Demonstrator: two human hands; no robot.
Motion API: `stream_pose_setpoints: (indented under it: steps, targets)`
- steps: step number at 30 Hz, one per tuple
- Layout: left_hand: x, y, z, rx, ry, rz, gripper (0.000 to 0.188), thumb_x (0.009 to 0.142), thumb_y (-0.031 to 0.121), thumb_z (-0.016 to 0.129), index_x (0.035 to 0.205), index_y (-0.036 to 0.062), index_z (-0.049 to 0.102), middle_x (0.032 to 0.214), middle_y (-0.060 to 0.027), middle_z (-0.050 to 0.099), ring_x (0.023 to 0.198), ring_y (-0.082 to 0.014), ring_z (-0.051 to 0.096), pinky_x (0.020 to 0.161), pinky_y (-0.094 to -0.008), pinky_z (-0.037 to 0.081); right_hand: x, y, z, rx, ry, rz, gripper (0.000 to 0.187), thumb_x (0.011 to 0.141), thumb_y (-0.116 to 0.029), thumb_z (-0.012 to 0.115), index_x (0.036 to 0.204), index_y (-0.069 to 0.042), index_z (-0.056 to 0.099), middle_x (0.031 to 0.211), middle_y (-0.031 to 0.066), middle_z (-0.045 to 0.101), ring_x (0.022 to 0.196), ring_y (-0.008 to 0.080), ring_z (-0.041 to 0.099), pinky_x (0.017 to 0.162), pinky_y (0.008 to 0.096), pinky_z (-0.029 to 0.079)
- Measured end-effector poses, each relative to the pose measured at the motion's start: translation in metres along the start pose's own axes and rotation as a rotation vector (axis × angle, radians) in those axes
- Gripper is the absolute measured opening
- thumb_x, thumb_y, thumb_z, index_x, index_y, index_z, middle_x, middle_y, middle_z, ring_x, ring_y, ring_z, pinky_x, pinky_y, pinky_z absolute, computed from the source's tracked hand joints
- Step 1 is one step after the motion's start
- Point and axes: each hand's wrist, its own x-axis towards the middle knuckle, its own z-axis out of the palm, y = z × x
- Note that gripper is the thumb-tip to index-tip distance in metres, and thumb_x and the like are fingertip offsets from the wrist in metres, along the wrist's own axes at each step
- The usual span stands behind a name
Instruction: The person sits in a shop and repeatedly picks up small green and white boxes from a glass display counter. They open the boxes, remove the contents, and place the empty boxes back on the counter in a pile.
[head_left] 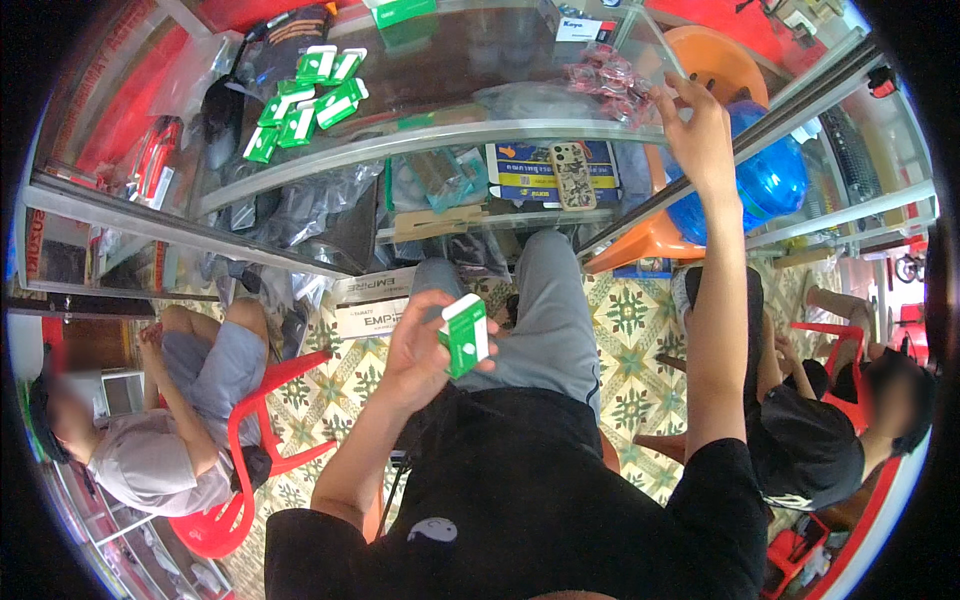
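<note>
My left hand is closed round a small green-and-white cardboard box, held upright above my lap. My right hand reaches far forward to the right end of the glass counter. Its fingers are bent and apart, and nothing shows between them. Just left of those fingertips lies a pile of small red packets in clear plastic. Several more green-and-white boxes lie loosely heaped on the counter's left part.
A phone in a patterned case lies on the shelf under the glass. Beyond my right forearm are an orange chair and a blue plastic-wrapped thing. One person sits at left on a red chair, another at right.
</note>
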Motion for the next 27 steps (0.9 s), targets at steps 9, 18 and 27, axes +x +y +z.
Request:
stream_pose_setpoints:
  steps: [9,18,27]
  targets:
    - [-0.014,-0.018,0.001,0.033,-0.142,0.098,0.063,0.090,0.014,0.089,0.141,0.0092,0.053,0.134,-0.0248,0.059,0.118,-0.0377,0.071,0.094,-0.0529,0.068,0.035,0.023,0.023,0.055,-0.346,0.004,0.040,0.092,-0.006,0.073,0.129,0.009,0.071,0.114,0.0315,0.076,0.111,0.0408,0.076,0.094,0.0469,0.059]
    - [-0.006,0.002,0.007,0.275,-0.059,0.151,0.074,0.077,-0.007,0.093,0.140,0.0025,0.054,0.129,-0.0168,0.060,0.118,-0.0291,0.069,0.096,-0.0502,0.068,0.029,0.015,0.005,0.065,-0.155,0.065,0.044,0.089,-0.014,0.084,0.130,0.000,0.076,0.106,0.0193,0.080,0.093,0.0254,0.079,0.086,0.0355,0.059]
    - [0.023,0.020,0.037,0.933,0.232,0.516,0.066,0.074,0.000,0.097,0.133,0.0018,0.066,0.128,-0.0120,0.065,0.117,-0.0216,0.070,0.094,-0.0366,0.068,-0.083,-0.143,-0.059,1.085,-0.297,0.221,0.024,0.093,0.002,0.080,0.116,0.003,0.076,0.107,0.0112,0.078,0.091,0.0174,0.074,0.079,0.0292,0.061]
